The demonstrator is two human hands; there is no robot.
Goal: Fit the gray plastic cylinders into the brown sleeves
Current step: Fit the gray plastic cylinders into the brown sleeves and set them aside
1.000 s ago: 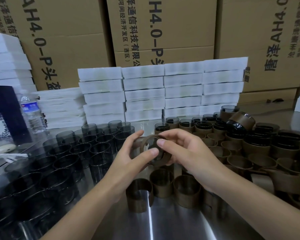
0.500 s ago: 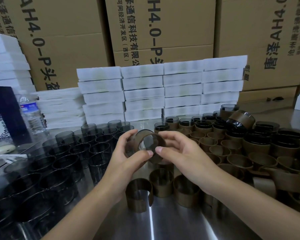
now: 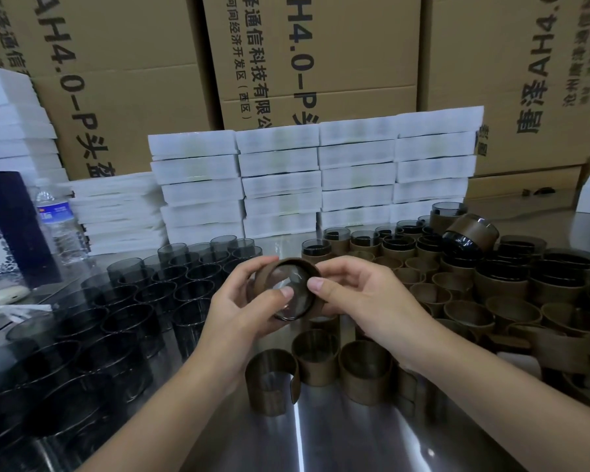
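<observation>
Table (image 3: 355, 444): gray cylinders (image 3: 123, 315) massed left; filled sleeves (image 3: 511, 267) right rear; empty sleeves (image 3: 365, 373) near. Our left hand (image 3: 242, 315) and right hand (image 3: 365, 301) pinch held sleeve (image 3: 288, 262) enclosing held cylinder (image 3: 292, 287) above table centre. Cylinder end turned further toward us than earlier.

Two hands, left hand (image 3: 242, 311) and right hand (image 3: 365, 298), both holding one sleeved cylinder (image 3: 292, 291).

Nearer than it: three empty brown sleeves (image 3: 315, 356), one split open.

Left of it: bare gray cylinders (image 3: 157, 294), dozens, too dark and crowded for an exact count.

Right of it: sleeve pile (image 3: 457, 294), dozens, not countable. One tipped sleeved piece (image 3: 470, 233) lies on top.

Behind it: white foam trays (image 3: 280, 161), four columns, about five high each. Two more stacks further left, layers unclear.

Cartons (image 3: 314, 46): three.

Water bottle (image 3: 57, 219): one.
</observation>
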